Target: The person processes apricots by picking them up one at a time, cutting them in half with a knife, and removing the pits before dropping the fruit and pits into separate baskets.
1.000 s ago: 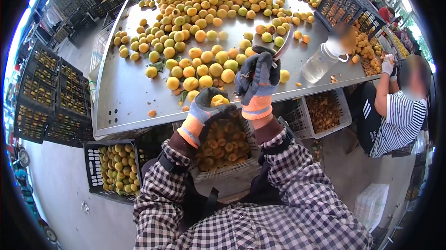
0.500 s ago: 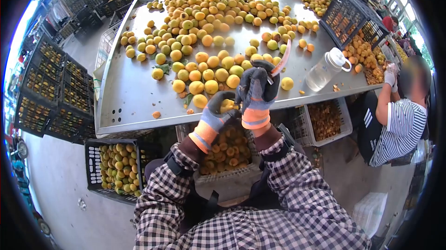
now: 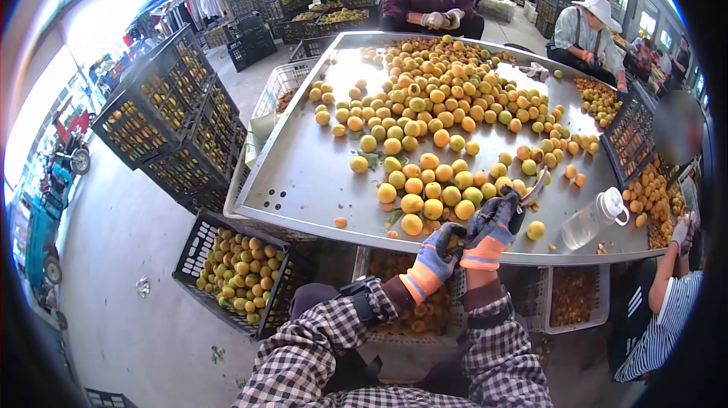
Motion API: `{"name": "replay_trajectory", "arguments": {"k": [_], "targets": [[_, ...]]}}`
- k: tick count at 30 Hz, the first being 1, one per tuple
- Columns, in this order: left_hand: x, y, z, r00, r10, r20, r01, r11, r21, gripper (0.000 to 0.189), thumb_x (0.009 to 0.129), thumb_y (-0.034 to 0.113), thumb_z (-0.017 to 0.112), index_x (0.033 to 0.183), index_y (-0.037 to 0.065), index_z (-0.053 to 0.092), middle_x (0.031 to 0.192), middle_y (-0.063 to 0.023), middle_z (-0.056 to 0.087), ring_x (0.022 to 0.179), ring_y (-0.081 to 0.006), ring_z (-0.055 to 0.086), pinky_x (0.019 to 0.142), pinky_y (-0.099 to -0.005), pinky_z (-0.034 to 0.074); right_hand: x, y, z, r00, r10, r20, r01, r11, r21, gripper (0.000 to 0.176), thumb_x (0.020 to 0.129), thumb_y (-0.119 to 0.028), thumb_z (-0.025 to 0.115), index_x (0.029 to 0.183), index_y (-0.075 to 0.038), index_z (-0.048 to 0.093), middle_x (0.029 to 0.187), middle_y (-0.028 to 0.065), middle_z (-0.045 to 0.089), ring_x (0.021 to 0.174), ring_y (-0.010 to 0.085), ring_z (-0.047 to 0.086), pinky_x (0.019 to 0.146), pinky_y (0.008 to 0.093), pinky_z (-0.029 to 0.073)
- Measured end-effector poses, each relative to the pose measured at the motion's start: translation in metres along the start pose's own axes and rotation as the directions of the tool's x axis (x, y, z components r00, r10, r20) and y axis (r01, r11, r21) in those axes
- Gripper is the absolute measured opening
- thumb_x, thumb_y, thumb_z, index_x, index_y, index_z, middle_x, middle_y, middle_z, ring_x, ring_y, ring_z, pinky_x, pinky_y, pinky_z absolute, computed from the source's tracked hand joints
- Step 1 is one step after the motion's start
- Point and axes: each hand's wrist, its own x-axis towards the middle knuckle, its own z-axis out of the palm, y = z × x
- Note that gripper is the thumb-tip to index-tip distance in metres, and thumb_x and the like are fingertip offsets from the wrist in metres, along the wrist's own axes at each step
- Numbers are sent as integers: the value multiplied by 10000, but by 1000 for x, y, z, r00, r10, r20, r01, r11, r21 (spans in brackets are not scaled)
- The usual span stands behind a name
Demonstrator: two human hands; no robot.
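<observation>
My left hand (image 3: 438, 255), in a grey and orange glove, is closed around an apricot (image 3: 453, 241) just past the table's front edge; most of the fruit is hidden by the fingers. Against it, my right hand (image 3: 491, 227), gloved alike, is closed on a curved knife (image 3: 538, 185) that sticks up to the right. Directly behind the hands, yellow and green apricots (image 3: 412, 204) lie in a loose group on the metal table (image 3: 303, 196). Below my hands stands a crate of cut apricots (image 3: 413, 324), partly covered by my arms.
A clear water bottle (image 3: 593, 220) stands on the table to the right. A black crate of apricots (image 3: 241, 275) sits on the floor at left, near stacked crates (image 3: 171, 116). A tipped black crate (image 3: 631, 135) is at right. Co-workers sit around the table.
The view has swung up and left, showing more of the co-workers at the back. My hands remain together; the yellow fruit in my left hand is now more hidden.
</observation>
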Motion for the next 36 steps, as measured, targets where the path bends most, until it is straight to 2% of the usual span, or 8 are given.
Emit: {"name": "replay_trajectory", "arguments": {"k": [18,20,21,22,23,24,25,36], "targets": [[7,33,-15,938,153,310,-237,939,251,421,781,-37,591,1192,28,526,1116,-212,575,1079,-392,541,932,-420,435,22,-2,-31,783,610,-123,-555,773,306,351,985,-305,484,664,-195,394,511,-61,303,371,70,223,334,223,188],[10,30,-19,929,212,303,-279,940,195,417,788,-35,588,1197,26,527,1123,-209,578,1082,-382,546,937,-413,435,54,41,-94,592,535,602,-805,376,458,235,1002,-311,439,804,-194,488,576,-53,394,420,82,334,371,231,276],[8,27,-16,916,271,297,-320,938,131,414,796,-33,585,1201,24,528,1131,-206,581,1086,-372,551,941,-405,434,14,-5,-27,781,620,75,-621,759,196,190,1006,-317,414,965,-184,544,669,-52,478,534,100,455,462,263,385],[8,26,-13,924,260,282,-307,942,136,410,801,-35,582,1203,22,529,1141,-202,583,1089,-361,555,944,-398,435,50,47,-98,724,451,522,-633,735,244,215,1006,-320,400,1032,-193,571,789,-39,573,652,121,531,554,292,439],[8,24,-14,932,246,267,-292,945,149,406,806,-36,578,1205,20,531,1151,-198,585,1092,-350,560,948,-391,435,20,9,-40,856,491,160,-513,846,148,190,999,-323,426,987,-218,583,780,-41,579,640,120,533,522,282,420],[9,19,-13,938,211,275,-272,940,206,400,812,-46,572,1206,15,530,1155,-184,591,1089,-321,567,944,-370,439,52,51,-92,780,470,412,-613,705,357,175,981,-351,469,894,-236,568,700,-45,548,568,124,508,461,268,380],[10,13,-14,944,186,271,-261,925,275,395,818,-55,566,1206,10,530,1159,-169,597,1086,-292,574,940,-350,442,31,17,-38,806,581,-110,-529,791,308,221,961,-386,509,802,-232,521,593,-57,447,462,118,431,395,256,318],[37,-4,-44,973,-200,113,181,971,158,230,914,109,621,1104,-19,641,947,-70,709,877,-137,649,797,-265,493,34,-2,-29,955,253,-157,-220,955,200,173,938,-330,568,865,-180,521,594,-42,471,383,100,399,325,243,298]]}}
